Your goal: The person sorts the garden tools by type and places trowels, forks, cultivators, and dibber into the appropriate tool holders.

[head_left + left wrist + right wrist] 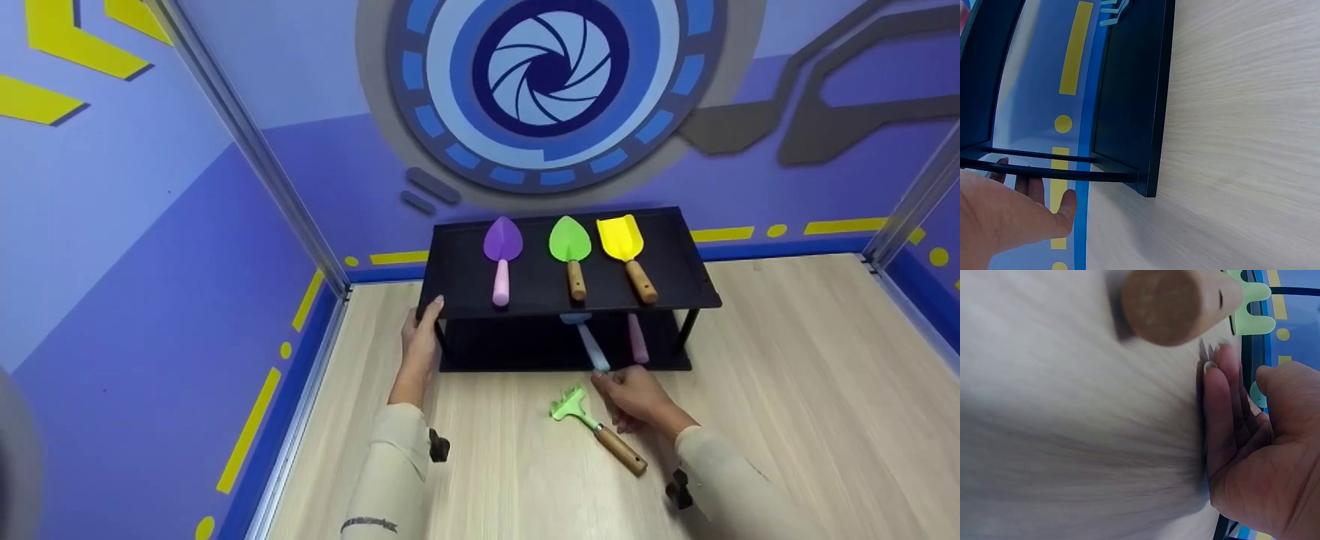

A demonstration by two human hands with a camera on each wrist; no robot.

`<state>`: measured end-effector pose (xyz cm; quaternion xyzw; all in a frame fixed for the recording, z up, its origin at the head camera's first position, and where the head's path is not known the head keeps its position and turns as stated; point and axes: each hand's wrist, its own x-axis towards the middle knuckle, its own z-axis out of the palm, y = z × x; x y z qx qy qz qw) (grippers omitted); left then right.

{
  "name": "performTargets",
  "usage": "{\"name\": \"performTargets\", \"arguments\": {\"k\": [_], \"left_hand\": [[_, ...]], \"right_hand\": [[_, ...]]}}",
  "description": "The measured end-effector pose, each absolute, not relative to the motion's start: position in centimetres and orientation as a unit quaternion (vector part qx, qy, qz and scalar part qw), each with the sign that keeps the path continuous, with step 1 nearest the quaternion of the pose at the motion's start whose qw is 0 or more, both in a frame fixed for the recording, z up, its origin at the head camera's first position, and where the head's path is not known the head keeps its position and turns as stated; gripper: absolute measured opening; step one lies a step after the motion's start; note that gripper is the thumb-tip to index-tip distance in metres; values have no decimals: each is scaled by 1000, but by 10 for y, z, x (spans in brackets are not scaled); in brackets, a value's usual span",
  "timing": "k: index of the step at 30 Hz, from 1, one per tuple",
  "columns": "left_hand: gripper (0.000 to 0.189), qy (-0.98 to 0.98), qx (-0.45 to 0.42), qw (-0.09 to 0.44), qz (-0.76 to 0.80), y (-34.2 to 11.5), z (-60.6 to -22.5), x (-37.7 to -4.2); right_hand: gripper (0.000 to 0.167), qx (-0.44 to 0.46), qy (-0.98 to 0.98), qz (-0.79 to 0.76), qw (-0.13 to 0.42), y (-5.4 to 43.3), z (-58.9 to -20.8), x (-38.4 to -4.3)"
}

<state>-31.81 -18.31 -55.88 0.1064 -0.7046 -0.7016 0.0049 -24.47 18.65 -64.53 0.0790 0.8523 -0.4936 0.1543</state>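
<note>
My left hand holds the left end of a black two-tier rack, thumb over the top shelf's edge and fingers beside the end posts. My right hand pinches the handle end of a light blue hand rake, whose tines lie over the lower shelf. In the right wrist view the handle end shows by the thumb, the other fingers low against the table. Beside this hand a green hand rake with a wooden handle lies on the table. A pink handle rests on the lower shelf, its head hidden.
On the top shelf lie a purple trowel with a pink handle, a green trowel and a yellow shovel, both wooden-handled. The rack stands on a wooden table near the back wall. A metal-edged panel stands at left.
</note>
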Motion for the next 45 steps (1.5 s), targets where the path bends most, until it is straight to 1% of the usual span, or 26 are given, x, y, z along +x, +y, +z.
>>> {"name": "performTargets", "arguments": {"k": [3,10,12,17,19,21,25,31,36,39,45], "left_hand": [[84,-703,105,3,-704,-183,-558,-318],[69,-690,96,15,-717,-182,-559,-321],[71,-691,99,12,-716,-181,-559,-322],[88,-693,117,-5,-711,-182,-561,-321],[91,-695,120,-8,-708,-182,-562,-320],[88,-698,118,-7,-706,-182,-561,-320],[75,-701,105,3,-705,-182,-560,-321],[68,-701,105,10,-706,-181,-558,-320],[76,-706,102,7,-700,-181,-555,-320],[75,-706,100,12,-701,-181,-556,-320],[64,-707,97,18,-700,-181,-558,-319]], "right_hand": [[54,80,852,-494,152,187,-646,-245],[52,85,856,-491,136,186,-649,-244],[50,84,861,-486,127,185,-650,-243],[49,82,867,-477,114,185,-651,-240],[49,82,867,-478,113,185,-650,-239],[49,79,865,-483,112,185,-648,-237],[48,67,862,-492,105,186,-644,-232],[43,34,877,-469,100,186,-643,-225],[40,10,885,-456,92,188,-640,-219],[41,-26,891,-442,99,190,-637,-215],[38,-117,906,-387,124,196,-630,-204]]}}
